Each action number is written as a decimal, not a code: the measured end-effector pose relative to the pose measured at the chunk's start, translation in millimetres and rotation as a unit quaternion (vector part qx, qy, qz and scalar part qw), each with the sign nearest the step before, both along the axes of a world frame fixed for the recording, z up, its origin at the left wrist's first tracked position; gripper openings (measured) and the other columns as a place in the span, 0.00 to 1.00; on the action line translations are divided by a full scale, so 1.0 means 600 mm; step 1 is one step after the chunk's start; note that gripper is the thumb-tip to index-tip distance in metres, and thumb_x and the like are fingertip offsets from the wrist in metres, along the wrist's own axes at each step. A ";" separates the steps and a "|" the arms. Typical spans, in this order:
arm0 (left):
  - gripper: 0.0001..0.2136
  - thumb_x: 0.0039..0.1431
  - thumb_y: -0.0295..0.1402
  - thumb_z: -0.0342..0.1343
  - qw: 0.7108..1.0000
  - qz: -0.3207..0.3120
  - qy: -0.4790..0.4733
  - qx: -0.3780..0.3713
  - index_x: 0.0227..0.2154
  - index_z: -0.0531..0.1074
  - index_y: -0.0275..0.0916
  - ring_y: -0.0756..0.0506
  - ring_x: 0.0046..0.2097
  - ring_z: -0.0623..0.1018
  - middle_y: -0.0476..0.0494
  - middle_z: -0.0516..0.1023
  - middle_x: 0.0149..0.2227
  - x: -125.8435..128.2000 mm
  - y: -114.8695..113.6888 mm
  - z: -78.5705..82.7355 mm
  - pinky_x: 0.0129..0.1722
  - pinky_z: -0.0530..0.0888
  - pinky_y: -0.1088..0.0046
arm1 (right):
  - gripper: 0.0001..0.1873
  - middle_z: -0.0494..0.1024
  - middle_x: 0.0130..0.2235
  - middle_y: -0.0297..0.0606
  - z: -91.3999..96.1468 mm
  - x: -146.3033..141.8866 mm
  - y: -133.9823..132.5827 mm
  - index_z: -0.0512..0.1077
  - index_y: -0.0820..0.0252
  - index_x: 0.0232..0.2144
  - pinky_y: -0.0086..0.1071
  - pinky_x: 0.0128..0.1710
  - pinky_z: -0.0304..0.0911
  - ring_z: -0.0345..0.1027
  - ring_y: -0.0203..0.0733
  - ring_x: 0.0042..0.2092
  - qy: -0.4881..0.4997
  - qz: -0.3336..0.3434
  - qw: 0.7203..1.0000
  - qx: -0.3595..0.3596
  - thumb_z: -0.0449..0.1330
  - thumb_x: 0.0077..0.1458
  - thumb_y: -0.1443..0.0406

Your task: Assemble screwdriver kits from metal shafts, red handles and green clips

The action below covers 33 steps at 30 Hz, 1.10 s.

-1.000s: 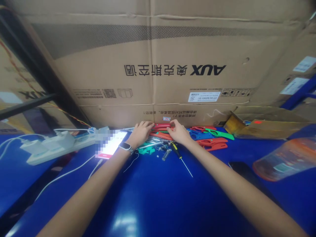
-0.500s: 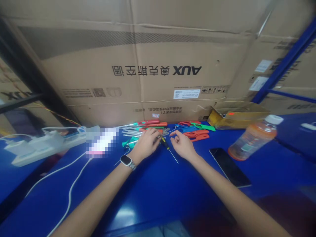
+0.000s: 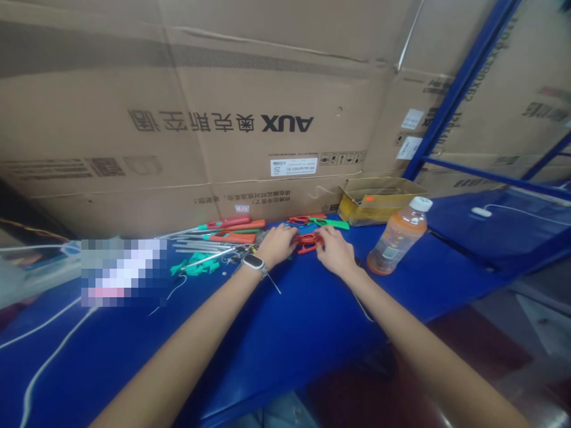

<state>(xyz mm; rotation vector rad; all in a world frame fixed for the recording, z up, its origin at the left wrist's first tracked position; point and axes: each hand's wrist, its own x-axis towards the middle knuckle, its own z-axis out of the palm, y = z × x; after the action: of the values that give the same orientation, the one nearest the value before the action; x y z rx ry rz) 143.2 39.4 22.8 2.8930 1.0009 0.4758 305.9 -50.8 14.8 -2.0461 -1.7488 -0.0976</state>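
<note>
At the far side of the blue table, a small stack of red plastic tools with looped openings (image 3: 307, 242) lies between my hands; their exact kind is unclear. My left hand (image 3: 277, 245), with a watch (image 3: 254, 263) on its wrist, closes on the left end. The right end is pinched by my right hand (image 3: 334, 249). Below the left wrist, the thin shaft of a screwdriver (image 3: 274, 284) sticks out, its handle hidden. Just behind lie a green plastic tool (image 3: 332, 223) and another red one (image 3: 297, 220).
Left of my hands are red- and orange-handled screwdrivers (image 3: 229, 222), grey rods (image 3: 198, 245) and teal pieces (image 3: 196, 265). An orange drink bottle (image 3: 397, 238) and a yellow open box (image 3: 379, 205) stand right. A large carton (image 3: 200, 154) backs the table. White cables (image 3: 57, 345) run along the left.
The view has turned right. Both hands have moved from around the screwdriver to the red plastic tools and closed on them. My right arm now covers most of the phone.
</note>
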 end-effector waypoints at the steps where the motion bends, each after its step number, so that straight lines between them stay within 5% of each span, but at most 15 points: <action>1: 0.09 0.63 0.31 0.54 1.000 -0.001 0.005 -0.001 0.44 0.74 0.36 0.37 0.49 0.75 0.36 0.79 0.45 0.008 0.006 -0.002 0.48 0.70 0.61 | 0.18 0.73 0.54 0.40 0.000 0.004 0.007 0.71 0.53 0.50 0.35 0.35 0.64 0.65 0.50 0.53 -0.009 0.006 1.000 -0.005 0.54 0.57 0.69; 6: 0.07 0.60 0.31 0.57 1.000 -0.012 0.016 0.000 0.40 0.75 0.38 0.38 0.47 0.77 0.38 0.80 0.44 0.027 0.028 -0.011 0.47 0.70 0.63 | 0.16 0.78 0.50 0.38 -0.009 0.011 0.037 0.74 0.53 0.46 0.36 0.38 0.65 0.67 0.49 0.50 -0.019 0.026 0.999 -0.014 0.55 0.57 0.69; 12: 0.07 0.64 0.31 0.54 1.000 -0.025 0.004 0.018 0.42 0.75 0.39 0.41 0.46 0.78 0.40 0.78 0.43 0.004 0.030 -0.003 0.46 0.71 0.67 | 0.13 0.82 0.44 0.34 -0.007 0.008 0.045 0.78 0.52 0.41 0.36 0.38 0.65 0.68 0.48 0.47 -0.013 0.064 0.995 0.070 0.54 0.61 0.68; 16: 0.08 0.65 0.33 0.54 0.994 -0.043 -0.102 -0.001 0.43 0.74 0.39 0.44 0.42 0.79 0.42 0.78 0.43 -0.054 0.010 0.018 0.42 0.72 0.70 | 0.13 0.82 0.45 0.35 0.014 -0.021 0.039 0.79 0.53 0.42 0.37 0.40 0.66 0.71 0.47 0.47 0.011 0.114 0.984 0.135 0.56 0.61 0.68; 21: 0.09 0.66 0.38 0.54 0.961 -0.044 -0.243 -0.124 0.41 0.72 0.39 0.46 0.37 0.79 0.45 0.79 0.38 -0.163 -0.039 0.017 0.38 0.74 0.70 | 0.11 0.83 0.43 0.34 0.025 -0.099 0.026 0.79 0.54 0.41 0.34 0.43 0.67 0.74 0.43 0.45 0.037 0.221 0.956 0.192 0.57 0.61 0.67; 26: 0.11 0.62 0.41 0.58 0.891 0.018 -0.342 -0.299 0.39 0.71 0.37 0.47 0.33 0.79 0.47 0.79 0.33 -0.259 -0.081 -0.009 0.37 0.77 0.69 | 0.09 0.84 0.41 0.35 0.003 -0.170 0.032 0.80 0.55 0.40 0.31 0.41 0.68 0.78 0.41 0.40 0.070 0.322 0.922 0.205 0.59 0.62 0.64; 33: 0.14 0.58 0.40 0.62 0.832 0.037 -0.387 -0.396 0.39 0.74 0.34 0.48 0.32 0.80 0.40 0.82 0.37 -0.319 -0.092 -0.015 0.37 0.78 0.69 | 0.09 0.84 0.43 0.32 -0.005 -0.215 0.050 0.81 0.50 0.39 0.32 0.41 0.71 0.79 0.40 0.42 0.161 0.313 0.922 0.161 0.61 0.60 0.65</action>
<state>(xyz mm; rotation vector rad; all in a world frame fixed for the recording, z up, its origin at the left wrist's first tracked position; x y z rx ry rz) -48.0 -15.7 13.7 1.6786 0.8569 0.8728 176.8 -21.0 12.0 -1.1304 -1.9254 0.1350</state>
